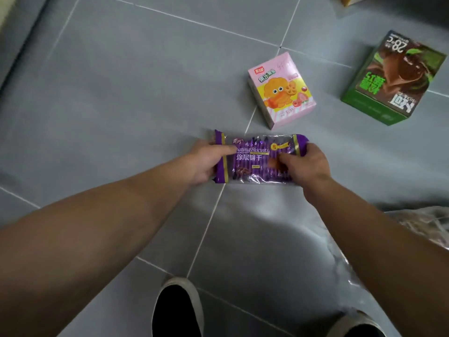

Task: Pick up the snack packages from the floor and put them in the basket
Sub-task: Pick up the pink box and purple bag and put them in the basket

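My left hand (206, 164) grips the left end of a purple plastic-wrapped biscuit packet (257, 159) printed with white lettering, thumb lying across its front face and the other fingers curled behind the wrapper. The packet lies crosswise between both hands, above the grey tiled floor (121, 93), its gold-striped crimped ends jutting past my fingers on either side. My right hand (303, 166) holds the right end, thumb pressed on the front and fingers wrapped over the top edge. Just beyond the packet, a small pink cardboard snack box (281, 91) with a yellow cartoon figure rests on the floor, over a grout line. Well to its right lies a larger green and brown cardboard box (391, 81), also on the floor. A crumpled clear plastic bag (425, 224) shows beside my right forearm. My two shoes (177, 307) appear at the lower edge.
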The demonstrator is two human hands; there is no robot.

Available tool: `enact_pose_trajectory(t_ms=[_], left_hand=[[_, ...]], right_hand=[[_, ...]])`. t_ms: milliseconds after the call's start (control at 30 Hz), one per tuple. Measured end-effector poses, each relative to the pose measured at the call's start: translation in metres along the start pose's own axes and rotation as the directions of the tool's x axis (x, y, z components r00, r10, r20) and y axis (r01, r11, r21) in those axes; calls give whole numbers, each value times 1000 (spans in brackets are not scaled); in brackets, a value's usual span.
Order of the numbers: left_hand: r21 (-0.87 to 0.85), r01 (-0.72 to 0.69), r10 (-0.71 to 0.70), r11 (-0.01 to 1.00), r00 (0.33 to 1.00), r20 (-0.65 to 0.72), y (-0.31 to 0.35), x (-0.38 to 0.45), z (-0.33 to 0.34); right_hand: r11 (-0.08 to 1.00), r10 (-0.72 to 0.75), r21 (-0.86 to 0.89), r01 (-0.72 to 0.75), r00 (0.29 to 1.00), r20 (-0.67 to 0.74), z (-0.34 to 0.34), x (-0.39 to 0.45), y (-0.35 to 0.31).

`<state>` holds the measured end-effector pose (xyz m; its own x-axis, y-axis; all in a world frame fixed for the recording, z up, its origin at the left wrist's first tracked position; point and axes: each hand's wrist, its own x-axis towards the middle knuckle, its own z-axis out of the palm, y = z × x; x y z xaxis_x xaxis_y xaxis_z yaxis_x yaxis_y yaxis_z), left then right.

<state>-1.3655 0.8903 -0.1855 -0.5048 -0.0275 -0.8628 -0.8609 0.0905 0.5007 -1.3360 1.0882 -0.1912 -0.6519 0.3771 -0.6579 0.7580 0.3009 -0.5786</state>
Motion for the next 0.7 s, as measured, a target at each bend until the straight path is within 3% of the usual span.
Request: enact_pose_trajectory(t_ms=[67, 200, 367, 400, 467, 567, 700], left_hand=[[-59, 19, -16, 998, 999, 47, 3, 1, -4], [-103, -78, 88, 992, 991, 97, 15, -1, -13], [-7, -35, 36, 999, 978, 208, 30, -10, -19], [-6, -40, 40, 999, 978, 202, 33, -11, -23], [-36, -45, 50, 998, 986, 158, 39, -12, -33], [-44, -72, 74, 996, 996, 57, 44, -15, -53], [-31, -83, 83, 996, 997, 1, 49, -19, -68]], right_hand=[[998, 7, 64, -9, 999, 36, -3, 3, -4], [980, 13, 195, -33, 994, 104, -4, 6, -14], [995, -45, 95, 29, 985, 165, -8, 5, -24], [998, -59, 11, 58, 987, 147, -9, 7, -26], [977, -148, -159, 143, 989, -24, -10, 15, -31], [952, -284, -191, 239, 922, -264, -7, 25, -50], [932, -285, -288, 219, 934, -213, -2, 46, -65]])
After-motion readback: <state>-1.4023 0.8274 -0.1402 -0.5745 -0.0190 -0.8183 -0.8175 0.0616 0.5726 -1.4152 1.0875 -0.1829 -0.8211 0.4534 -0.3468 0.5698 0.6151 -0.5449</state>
